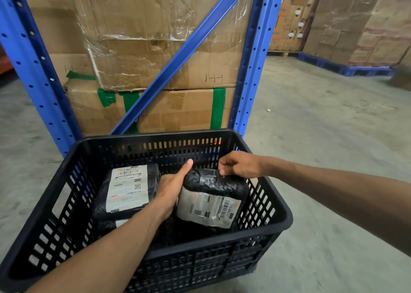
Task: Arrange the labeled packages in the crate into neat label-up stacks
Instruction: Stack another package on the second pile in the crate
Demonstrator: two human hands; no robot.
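Observation:
A black slotted plastic crate [278,214] stands on the floor in front of me. In its left half a black-wrapped package [127,188] lies label-up on top of another package [111,223]. In the right half a second black package [213,194] is tilted, its white label facing me. My left hand [172,188] presses against that tilted package's left side, thumb up. My right hand [239,164] pinches its top far edge.
A blue steel rack [251,70] with taped cardboard boxes [155,48] rises right behind the crate. Bare concrete floor [322,125] spreads to the right. More cartons on a blue pallet [344,68] stand at the far right.

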